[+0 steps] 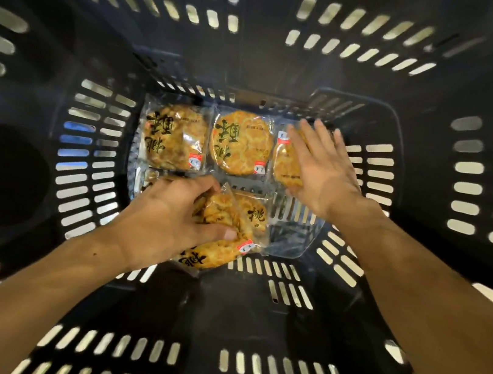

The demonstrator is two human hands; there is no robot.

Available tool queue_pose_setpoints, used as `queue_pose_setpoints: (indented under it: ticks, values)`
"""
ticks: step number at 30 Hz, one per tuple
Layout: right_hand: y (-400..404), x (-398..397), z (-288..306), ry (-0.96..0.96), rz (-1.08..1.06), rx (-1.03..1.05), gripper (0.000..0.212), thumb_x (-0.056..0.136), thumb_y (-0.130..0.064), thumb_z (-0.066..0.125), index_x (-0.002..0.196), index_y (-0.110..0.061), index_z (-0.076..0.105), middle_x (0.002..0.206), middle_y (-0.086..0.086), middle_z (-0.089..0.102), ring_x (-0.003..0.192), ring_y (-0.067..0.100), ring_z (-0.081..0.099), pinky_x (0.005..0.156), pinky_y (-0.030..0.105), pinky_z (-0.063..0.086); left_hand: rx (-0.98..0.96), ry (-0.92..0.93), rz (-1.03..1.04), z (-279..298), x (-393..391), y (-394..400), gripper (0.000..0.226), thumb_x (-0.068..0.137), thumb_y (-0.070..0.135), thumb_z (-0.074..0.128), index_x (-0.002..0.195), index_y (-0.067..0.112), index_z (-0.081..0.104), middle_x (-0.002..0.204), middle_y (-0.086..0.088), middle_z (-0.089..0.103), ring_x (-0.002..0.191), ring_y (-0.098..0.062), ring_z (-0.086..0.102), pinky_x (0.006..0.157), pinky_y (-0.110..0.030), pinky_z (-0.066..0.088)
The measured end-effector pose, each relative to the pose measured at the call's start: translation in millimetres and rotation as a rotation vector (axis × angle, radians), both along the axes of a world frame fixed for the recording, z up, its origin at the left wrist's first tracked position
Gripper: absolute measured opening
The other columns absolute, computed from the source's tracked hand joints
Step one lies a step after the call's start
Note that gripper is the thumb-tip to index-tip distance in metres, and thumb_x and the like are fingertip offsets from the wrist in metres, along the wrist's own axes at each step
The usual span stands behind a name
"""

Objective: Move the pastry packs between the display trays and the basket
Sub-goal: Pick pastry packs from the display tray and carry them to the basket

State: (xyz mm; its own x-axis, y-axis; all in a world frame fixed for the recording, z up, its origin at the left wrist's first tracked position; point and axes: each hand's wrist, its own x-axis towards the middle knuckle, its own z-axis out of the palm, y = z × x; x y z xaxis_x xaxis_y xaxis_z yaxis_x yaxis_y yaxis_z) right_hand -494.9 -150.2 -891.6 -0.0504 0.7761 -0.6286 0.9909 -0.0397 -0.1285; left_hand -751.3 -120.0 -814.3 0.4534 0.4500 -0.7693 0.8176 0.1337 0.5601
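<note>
view looks straight down into a dark slotted basket (415, 180), both arms reaching in to the bottom.

left hand (170, 220): grip curled round a pastry pack (228, 216), thumb lying along its near edge, fingers tucked over the far side. pack is tilted, 1 corner up. a 2nd pack (206, 257) shows just under the wrist, touching the 1st; can't tell if the grip has that one too. another pack (253, 216) lies flat just right of the held one, partly under it.

right hand (315, 165): grip wide open, fingers straight & spread, palm down over the far-right pack (283, 166). can't tell if it touches the wrapper or sits just above. holds nothing.

far row on the basket floor: left pack (172, 137) and middle pack (240, 142) side by side, flat, touching at the edges, w/ the far-right pack next to them, half hidden by the right hand. all are round golden pastries in clear wrap w/ black lettering. bit of another pack (147, 175) peeks out left of the left hand's knuckles.
</note>
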Motion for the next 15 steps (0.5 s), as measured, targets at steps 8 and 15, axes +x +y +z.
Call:
queue_pose_setpoints:
  ticks: [8, 15]
  values:
    - [-32.0, 14.0, 186.6, 0.097, -0.206, 0.278, 0.046, 0.095, -0.026, 0.064, 0.139, -0.017, 0.054, 0.147, 0.01, 0.045, 0.133, 0.032, 0.042, 0.103, 0.044, 0.044, 0.043, 0.001, -0.15, 14.0, 65.5, -8.9, 0.058, 0.078, 0.054, 0.078, 0.127, 0.033, 0.056, 0.093, 0.015, 0.064, 0.093, -0.014, 0.063, 0.087, -0.033, 0.052]
    - [-114.3, 58.1, 269.9, -0.071, -0.19, 0.619, 0.03, 0.094, -0.019, 0.057, 0.118, -0.008, 0.07, 0.136, 0.021, 0.056, 0.127, 0.043, 0.047, 0.105, 0.046, 0.034, 0.042, -0.167, -0.343, -10.6, 142.4, -32.9, 0.04, 0.087, 0.041, 0.076, 0.121, 0.026, 0.06, 0.095, 0.016, 0.062, 0.083, -0.001, 0.057, 0.084, -0.031, 0.044]
